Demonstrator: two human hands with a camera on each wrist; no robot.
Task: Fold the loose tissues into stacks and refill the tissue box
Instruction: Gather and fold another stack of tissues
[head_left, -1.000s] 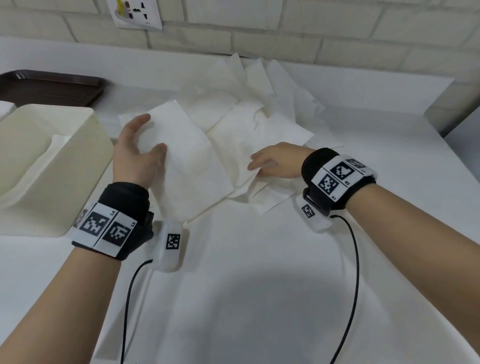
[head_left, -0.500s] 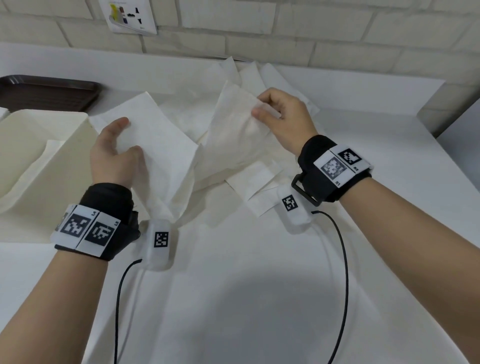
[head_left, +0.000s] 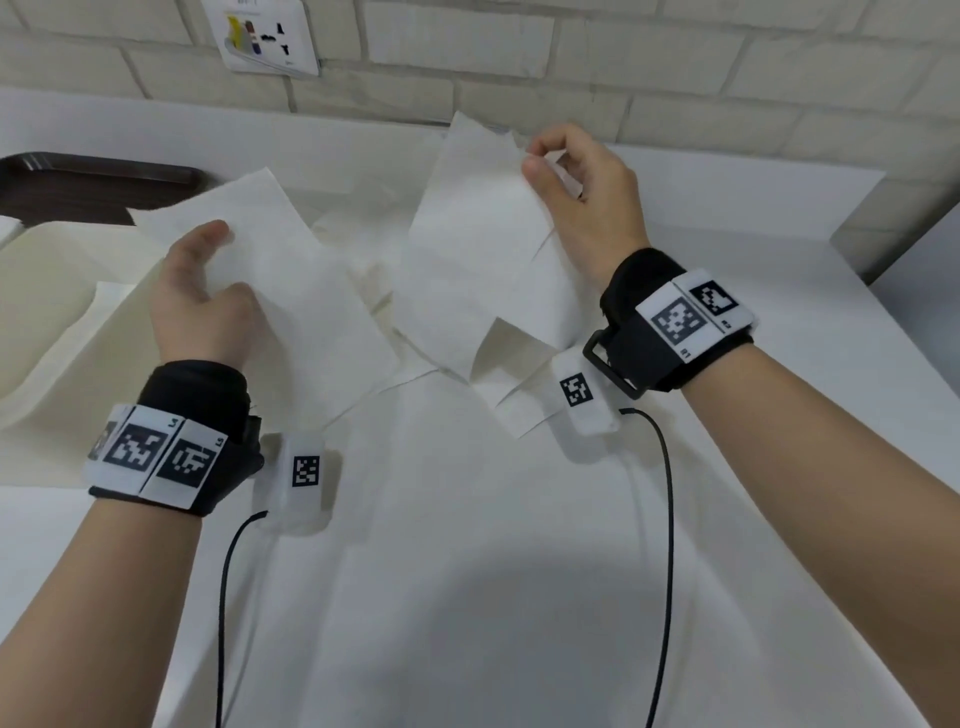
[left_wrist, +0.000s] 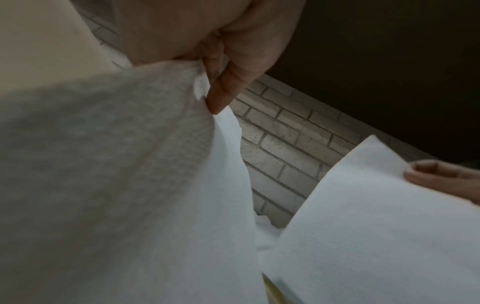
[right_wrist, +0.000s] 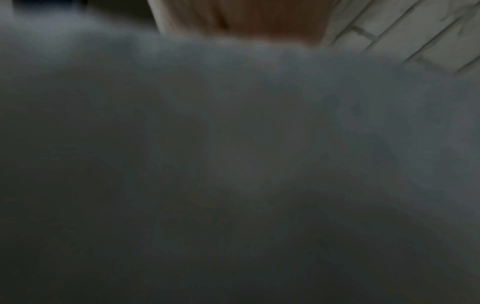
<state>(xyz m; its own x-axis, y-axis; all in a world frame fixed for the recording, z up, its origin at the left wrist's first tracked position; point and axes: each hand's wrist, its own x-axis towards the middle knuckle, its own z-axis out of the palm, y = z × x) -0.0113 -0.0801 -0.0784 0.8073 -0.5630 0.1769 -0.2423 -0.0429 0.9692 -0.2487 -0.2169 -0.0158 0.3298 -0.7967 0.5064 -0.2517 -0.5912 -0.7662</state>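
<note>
I judge this early — my left hand (head_left: 200, 306) pinches one tissue (head_left: 291, 291), my right hand (head_left: 584, 192) another (head_left: 467, 260), above the loose pile (head_left: 363, 249) on the bench (head_left: 467, 571); the tissue box (head_left: 57, 291) looks largely unfilled.

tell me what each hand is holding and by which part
Left hand grips one tissue at its left edge; right hand pinches another tissue by its upper right corner.
</note>
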